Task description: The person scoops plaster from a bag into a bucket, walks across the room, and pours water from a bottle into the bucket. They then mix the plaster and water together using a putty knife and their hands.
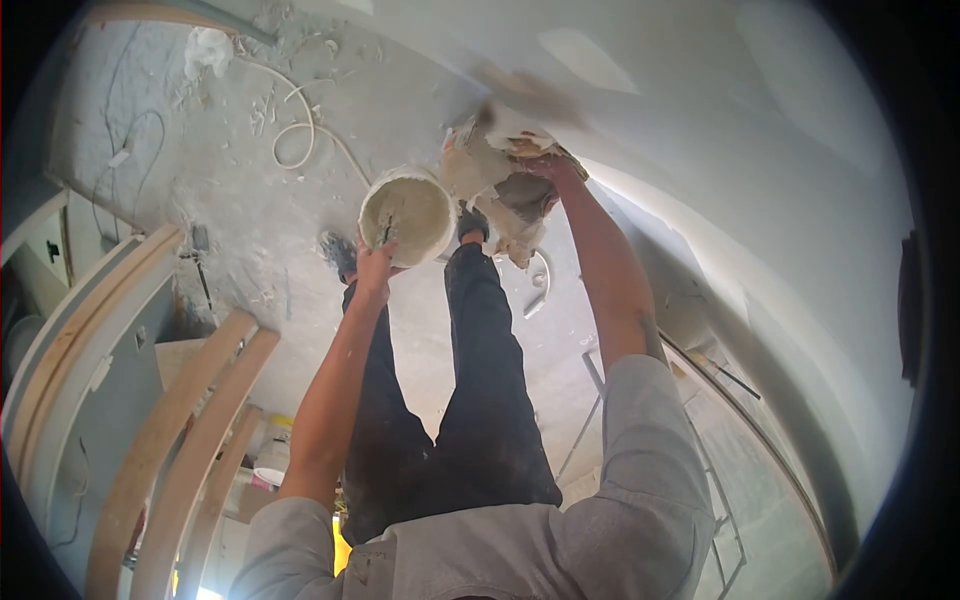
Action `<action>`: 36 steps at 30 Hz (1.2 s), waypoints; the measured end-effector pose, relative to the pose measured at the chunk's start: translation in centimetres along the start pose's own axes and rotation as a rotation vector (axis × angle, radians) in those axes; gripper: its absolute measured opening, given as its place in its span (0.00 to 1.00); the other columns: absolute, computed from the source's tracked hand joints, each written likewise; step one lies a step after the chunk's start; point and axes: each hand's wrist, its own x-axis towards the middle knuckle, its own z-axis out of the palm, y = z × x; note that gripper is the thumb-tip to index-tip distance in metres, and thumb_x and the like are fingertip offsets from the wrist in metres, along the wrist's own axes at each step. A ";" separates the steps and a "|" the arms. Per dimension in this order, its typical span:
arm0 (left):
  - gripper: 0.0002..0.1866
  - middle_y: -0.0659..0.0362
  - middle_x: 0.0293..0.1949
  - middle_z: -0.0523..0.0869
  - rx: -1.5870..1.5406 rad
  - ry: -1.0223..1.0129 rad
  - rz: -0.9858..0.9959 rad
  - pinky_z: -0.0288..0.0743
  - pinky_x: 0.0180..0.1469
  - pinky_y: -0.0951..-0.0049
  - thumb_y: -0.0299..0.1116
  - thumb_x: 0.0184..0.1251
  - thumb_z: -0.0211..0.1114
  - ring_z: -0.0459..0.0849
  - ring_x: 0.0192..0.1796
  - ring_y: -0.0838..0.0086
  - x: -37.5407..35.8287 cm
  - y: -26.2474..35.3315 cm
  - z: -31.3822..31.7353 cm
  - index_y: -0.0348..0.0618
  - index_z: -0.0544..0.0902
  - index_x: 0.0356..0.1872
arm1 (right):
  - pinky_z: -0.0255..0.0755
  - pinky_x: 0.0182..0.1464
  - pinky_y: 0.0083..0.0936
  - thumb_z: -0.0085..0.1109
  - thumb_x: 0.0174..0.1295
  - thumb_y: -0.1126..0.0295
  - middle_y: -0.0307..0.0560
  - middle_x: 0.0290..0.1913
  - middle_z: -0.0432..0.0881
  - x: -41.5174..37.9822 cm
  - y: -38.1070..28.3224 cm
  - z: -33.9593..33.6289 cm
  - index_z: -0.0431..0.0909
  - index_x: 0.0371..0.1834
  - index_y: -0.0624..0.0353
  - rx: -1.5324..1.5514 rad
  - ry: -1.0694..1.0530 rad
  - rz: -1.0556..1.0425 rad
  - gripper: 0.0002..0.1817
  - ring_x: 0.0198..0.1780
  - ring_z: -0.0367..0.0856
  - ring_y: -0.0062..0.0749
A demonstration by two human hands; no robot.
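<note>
A white bucket (449, 196) holds a pale, plaster-like paste, and a thin dark tool handle (387, 229) stands up from it. At the bucket's near rim, my left hand (377, 268) has its fingers closed on the edge. My right hand (546, 168) is out to the right of the bucket, closed on a crumpled, torn bag-like sheet (478, 168) smeared with paste. Ragged flaps of this sheet hang down, partly blurred, and cover some of my fingers. The sheet is close to the white wall (690, 120).
Scraps and splashes litter the grey floor (400, 95). A pale hose (300, 128) curls behind the bucket, near a crumpled white plastic bundle (208, 50). Curved-looking wooden boards (190, 420) stand at left. My shoes and dark trousers (485, 350) are below the bucket.
</note>
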 end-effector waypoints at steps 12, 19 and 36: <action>0.32 0.52 0.63 0.76 0.039 -0.056 0.017 0.86 0.47 0.54 0.23 0.64 0.60 0.82 0.59 0.57 -1.9 2.5 0.1 0.50 0.62 0.69 | 0.73 0.54 0.21 0.56 0.60 0.74 0.40 0.54 0.85 -1.3 -4.8 -2.5 0.77 0.62 0.61 -1.205 -0.732 -0.259 0.24 0.51 0.81 0.27; 0.33 0.51 0.63 0.75 0.031 -0.095 0.022 0.86 0.50 0.49 0.21 0.64 0.58 0.81 0.60 0.55 -2.3 3.3 0.2 0.50 0.61 0.71 | 0.72 0.46 0.30 0.56 0.58 0.74 0.42 0.40 0.83 -16.6 -2.4 10.6 0.79 0.57 0.61 -1.767 -0.230 -0.476 0.21 0.41 0.77 0.30; 0.39 0.48 0.66 0.71 0.056 -0.154 -0.031 0.89 0.47 0.52 0.21 0.62 0.57 0.82 0.59 0.54 -1.1 0.6 2.2 0.54 0.55 0.74 | 0.80 0.45 0.31 0.64 0.63 0.66 0.44 0.50 0.83 -23.6 -1.8 1.6 0.73 0.66 0.61 -1.125 0.047 -0.217 0.28 0.47 0.81 0.31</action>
